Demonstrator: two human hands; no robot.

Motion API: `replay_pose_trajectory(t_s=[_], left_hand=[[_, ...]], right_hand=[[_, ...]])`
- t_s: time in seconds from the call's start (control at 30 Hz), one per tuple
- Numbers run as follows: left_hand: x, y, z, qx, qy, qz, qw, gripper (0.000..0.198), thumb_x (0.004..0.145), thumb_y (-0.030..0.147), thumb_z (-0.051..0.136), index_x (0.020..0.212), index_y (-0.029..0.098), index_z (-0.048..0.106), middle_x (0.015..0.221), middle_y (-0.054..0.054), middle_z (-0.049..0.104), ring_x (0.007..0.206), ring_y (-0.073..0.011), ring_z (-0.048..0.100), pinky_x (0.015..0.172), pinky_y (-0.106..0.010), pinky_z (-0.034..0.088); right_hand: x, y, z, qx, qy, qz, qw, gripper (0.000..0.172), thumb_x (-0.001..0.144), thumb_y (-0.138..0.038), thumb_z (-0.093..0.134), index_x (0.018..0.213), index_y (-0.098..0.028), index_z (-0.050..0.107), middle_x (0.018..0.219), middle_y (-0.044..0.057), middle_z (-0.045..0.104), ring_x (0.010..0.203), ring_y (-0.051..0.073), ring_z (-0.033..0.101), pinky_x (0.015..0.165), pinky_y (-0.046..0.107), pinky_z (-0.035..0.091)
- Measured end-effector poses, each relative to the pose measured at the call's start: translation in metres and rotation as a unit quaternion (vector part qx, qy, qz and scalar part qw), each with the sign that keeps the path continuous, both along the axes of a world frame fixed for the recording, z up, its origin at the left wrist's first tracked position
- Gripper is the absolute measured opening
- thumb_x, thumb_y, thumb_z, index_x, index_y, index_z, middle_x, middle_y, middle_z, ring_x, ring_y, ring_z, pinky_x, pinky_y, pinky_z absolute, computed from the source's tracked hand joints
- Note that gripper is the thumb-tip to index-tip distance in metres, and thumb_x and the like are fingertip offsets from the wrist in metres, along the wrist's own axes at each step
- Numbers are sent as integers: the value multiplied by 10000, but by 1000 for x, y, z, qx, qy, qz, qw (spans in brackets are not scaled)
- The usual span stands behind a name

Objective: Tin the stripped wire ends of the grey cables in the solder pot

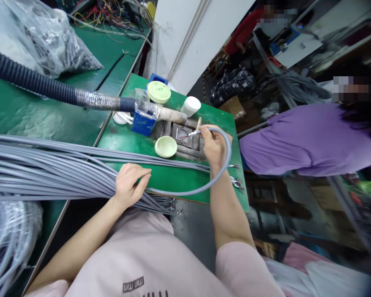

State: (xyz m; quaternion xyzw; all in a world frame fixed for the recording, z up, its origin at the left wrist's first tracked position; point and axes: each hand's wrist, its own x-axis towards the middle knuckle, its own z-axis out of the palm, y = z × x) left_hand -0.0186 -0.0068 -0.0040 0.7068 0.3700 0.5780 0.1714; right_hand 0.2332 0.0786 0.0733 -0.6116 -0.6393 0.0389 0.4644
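Observation:
My right hand (pixel 215 145) grips a grey cable (pixel 191 193) close to its stripped end, which loops back around my forearm. Thin red and black wires fan out from that end, over a small metal-surfaced pot (pixel 187 135) that looks like a solder pot. My left hand (pixel 130 183) rests against a thick bundle of grey cables (pixel 49 169), its fingers curled together and the thumb close to them; nothing shows between the tips. Beside the pot sits a pale green open cup (pixel 165 147). Several stripped cable ends (pixel 236 181) lie beyond my right forearm.
A ribbed dark hose (pixel 58 90) crosses from the left to a blue holder (pixel 143 122). Behind the pot stand a round green-lidded tin (pixel 158 91) and a white jar (pixel 191 106). A person in purple (pixel 309 140) is to the right. Plastic bags (pixel 43 37) lie at upper left.

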Motion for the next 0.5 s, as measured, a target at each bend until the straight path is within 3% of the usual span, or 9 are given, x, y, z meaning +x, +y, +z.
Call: replay_pose_trajectory(t_s=[0.23,0.5], left_hand=[[2,2,-1,14,4,-1,1000,161,800,97,619,928,189,653,778,-35,719,756,-169,640,724,-329,498],[3,2,1,6,11,-5,1000,154,799,102,621,924,186,656,778,-38,722,755,-174,644,717,-330,498]], right_hand=[[41,30,-25,3,9,14,1000,225,851,-358,557,789,-183,685,730,18,690,696,166,643,687,283,490],[51,53,-44,-34,-26,-9,999,214,836,-342,547,785,-185,683,714,12,698,688,170,641,692,283,479]])
